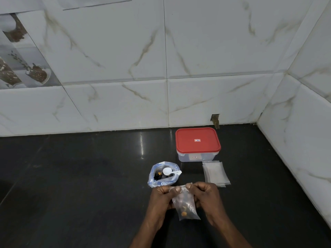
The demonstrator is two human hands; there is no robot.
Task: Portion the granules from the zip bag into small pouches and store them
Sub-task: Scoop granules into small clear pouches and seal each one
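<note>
A small clear pouch (188, 206) with dark and orange granules at its bottom hangs between my hands above the black counter. My left hand (162, 199) pinches its top edge on the left, and my right hand (206, 197) pinches the top edge on the right. Just beyond my hands stands the blue-printed zip bag (162, 176), open at the top, with dark granules inside. A white scoop (170, 171) lies across its mouth. A stack of empty clear pouches (215, 173) lies flat to the right of the zip bag.
A clear plastic box with a red lid (198, 143) stands closed behind the pouches, near the back wall. White marble-look tiled walls close the counter (80, 176) at the back and on the right.
</note>
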